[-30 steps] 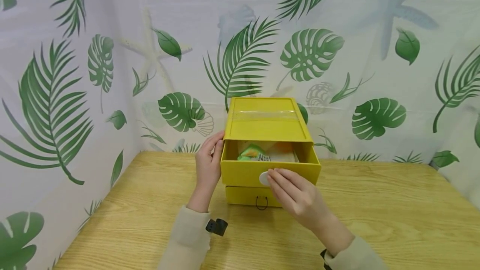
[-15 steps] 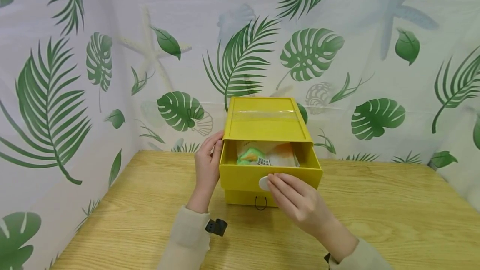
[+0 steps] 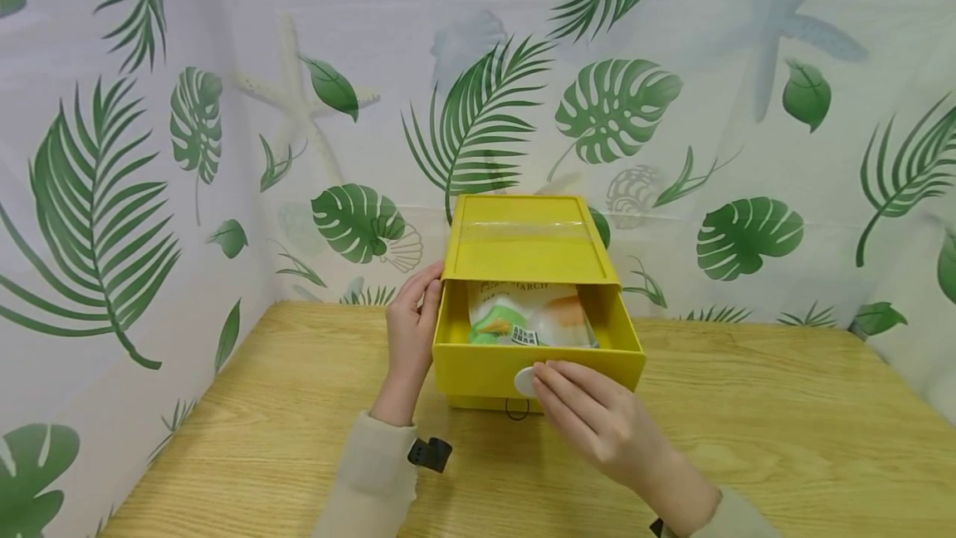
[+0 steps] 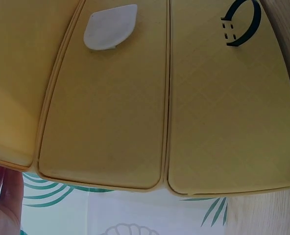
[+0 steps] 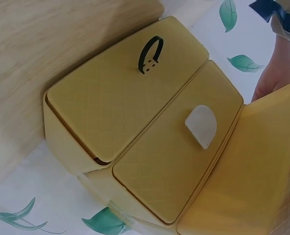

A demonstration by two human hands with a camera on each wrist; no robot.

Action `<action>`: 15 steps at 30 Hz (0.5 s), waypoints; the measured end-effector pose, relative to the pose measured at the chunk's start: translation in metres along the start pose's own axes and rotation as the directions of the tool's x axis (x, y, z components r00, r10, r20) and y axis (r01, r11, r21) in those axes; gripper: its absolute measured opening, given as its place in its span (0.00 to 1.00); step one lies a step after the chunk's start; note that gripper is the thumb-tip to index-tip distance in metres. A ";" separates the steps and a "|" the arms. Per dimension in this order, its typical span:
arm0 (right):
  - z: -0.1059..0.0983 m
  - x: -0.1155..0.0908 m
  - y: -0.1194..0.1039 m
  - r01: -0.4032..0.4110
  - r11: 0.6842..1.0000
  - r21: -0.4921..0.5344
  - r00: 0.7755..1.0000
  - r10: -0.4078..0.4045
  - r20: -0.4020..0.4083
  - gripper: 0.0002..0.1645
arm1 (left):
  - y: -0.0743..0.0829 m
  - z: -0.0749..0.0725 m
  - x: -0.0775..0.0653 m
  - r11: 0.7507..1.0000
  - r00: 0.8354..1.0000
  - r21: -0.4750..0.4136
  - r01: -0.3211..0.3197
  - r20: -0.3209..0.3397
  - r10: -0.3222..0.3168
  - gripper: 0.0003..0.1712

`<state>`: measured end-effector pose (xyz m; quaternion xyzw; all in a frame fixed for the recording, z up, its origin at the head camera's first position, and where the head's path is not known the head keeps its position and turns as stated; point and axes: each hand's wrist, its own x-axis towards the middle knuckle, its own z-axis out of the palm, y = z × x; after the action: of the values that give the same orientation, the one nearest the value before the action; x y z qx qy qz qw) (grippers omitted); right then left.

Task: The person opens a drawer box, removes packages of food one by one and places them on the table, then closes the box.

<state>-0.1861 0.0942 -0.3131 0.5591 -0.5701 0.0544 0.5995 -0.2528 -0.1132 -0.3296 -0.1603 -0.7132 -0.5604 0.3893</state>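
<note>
A yellow two-drawer box (image 3: 530, 239) stands on the table. Its upper drawer (image 3: 470, 368) is pulled out towards me, and inside lies a white printed bag (image 3: 548, 318) lettered "STARCH", with a green and orange picture. The thumb and fingers of my right hand (image 3: 608, 422) pinch the white handle (image 3: 524, 382) on the drawer front. My left hand (image 3: 411, 318) rests against the left side of the box. Below, the lower drawer shows only a strip under the upper one, with a black loop pull (image 3: 517, 409). Both wrist views show the white handle (image 4: 110, 27) and black loop (image 5: 151, 55).
The wooden table (image 3: 261, 430) spreads around the box on both sides and in front. A leaf-print cloth (image 3: 478, 106) hangs behind and at the sides. Clear tape (image 3: 523, 229) crosses the box top. A black strap (image 3: 430, 454) sits at my left sleeve.
My right hand has drawn the upper drawer further out towards me, so more of the bag and its lettering shows and more of the lower drawer is covered. My left hand stays in place.
</note>
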 end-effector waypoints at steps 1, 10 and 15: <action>0.000 0.000 0.000 -0.003 1.000 0.001 1.000 0.003 -0.003 0.13 | 0.005 -0.001 0.000 1.000 1.000 0.003 0.008 0.001 -0.008 0.13; -0.001 0.001 -0.003 -0.031 0.999 0.042 0.999 0.032 -0.043 0.13 | 0.007 -0.002 0.000 1.000 1.000 0.008 0.001 0.006 -0.002 0.14; -0.003 0.003 -0.005 -0.028 0.999 0.042 0.998 0.030 -0.052 0.13 | 0.022 -0.004 0.000 1.000 1.000 0.000 0.023 0.010 -0.023 0.14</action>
<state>-0.1794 0.0927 -0.3130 0.5614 -0.5609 0.0898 0.6018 -0.2364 -0.1095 -0.3146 -0.1548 -0.7171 -0.5641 0.3790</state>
